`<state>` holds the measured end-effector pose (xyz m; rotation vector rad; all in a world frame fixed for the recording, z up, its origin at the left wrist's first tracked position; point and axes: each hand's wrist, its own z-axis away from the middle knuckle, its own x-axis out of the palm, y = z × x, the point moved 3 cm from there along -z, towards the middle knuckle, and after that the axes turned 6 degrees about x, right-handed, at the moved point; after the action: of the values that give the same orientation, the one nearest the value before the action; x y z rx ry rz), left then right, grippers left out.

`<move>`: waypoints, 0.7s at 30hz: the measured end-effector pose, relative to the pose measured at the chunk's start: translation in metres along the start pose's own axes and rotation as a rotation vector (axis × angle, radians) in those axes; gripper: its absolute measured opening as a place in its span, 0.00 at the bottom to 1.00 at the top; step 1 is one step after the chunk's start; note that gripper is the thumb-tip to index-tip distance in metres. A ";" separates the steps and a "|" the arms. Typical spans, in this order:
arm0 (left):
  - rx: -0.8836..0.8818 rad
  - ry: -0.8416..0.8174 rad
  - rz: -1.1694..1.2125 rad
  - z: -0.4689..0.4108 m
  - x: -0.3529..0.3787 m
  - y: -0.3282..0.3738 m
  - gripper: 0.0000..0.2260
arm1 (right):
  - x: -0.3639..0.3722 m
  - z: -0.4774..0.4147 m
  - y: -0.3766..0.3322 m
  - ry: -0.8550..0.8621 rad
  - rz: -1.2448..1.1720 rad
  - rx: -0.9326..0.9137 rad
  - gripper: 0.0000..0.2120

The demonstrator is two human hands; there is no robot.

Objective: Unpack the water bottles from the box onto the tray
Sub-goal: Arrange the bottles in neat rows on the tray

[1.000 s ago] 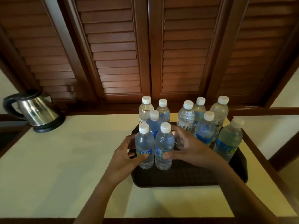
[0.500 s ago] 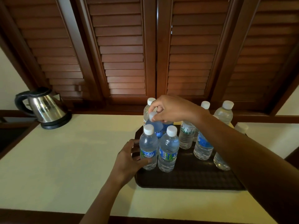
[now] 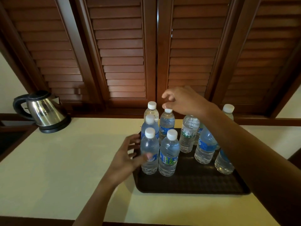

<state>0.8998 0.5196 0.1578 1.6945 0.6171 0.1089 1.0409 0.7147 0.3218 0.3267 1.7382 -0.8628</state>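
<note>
Cream countertop (image 3: 65,160) under louvred shutters (image 3: 122,46): water bottles (image 3: 189,136) stand upright on a black tray (image 3: 187,183), the left hand (image 3: 125,159) spread-fingered against the front-left bottle (image 3: 149,144), the right hand (image 3: 185,101) loosely curled over 1 rear bottle (image 3: 167,124), gripping nothing, kettle (image 3: 44,110) far left.

Left hand (image 3: 126,158) low, right hand (image 3: 184,101) high

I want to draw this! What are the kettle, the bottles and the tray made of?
Kettle: shiny metal, probably steel; it mirrors the room. Its black handle looks like plastic. Water bottles: clear ribbed plastic, see-through, with white caps. Tray: dark, dull, bumpy surface, probably plastic, though I cannot be sure.
</note>
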 end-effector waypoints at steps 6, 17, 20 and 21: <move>0.111 0.169 -0.190 -0.055 -0.022 0.040 0.18 | 0.028 -0.009 0.016 -0.043 0.152 -0.004 0.14; 0.298 -0.051 -0.382 -0.091 -0.008 0.060 0.12 | 0.021 0.009 0.020 -0.148 0.072 -0.099 0.16; 0.253 -0.058 -0.389 -0.097 -0.010 0.064 0.13 | 0.022 0.013 0.022 -0.162 0.048 -0.120 0.17; 0.236 -0.021 -0.375 -0.100 -0.012 0.068 0.12 | 0.021 0.014 0.022 -0.169 0.041 -0.125 0.19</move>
<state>0.8726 0.5964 0.2477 1.7711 0.9498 -0.2573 1.0565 0.7160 0.2926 0.1994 1.6144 -0.7275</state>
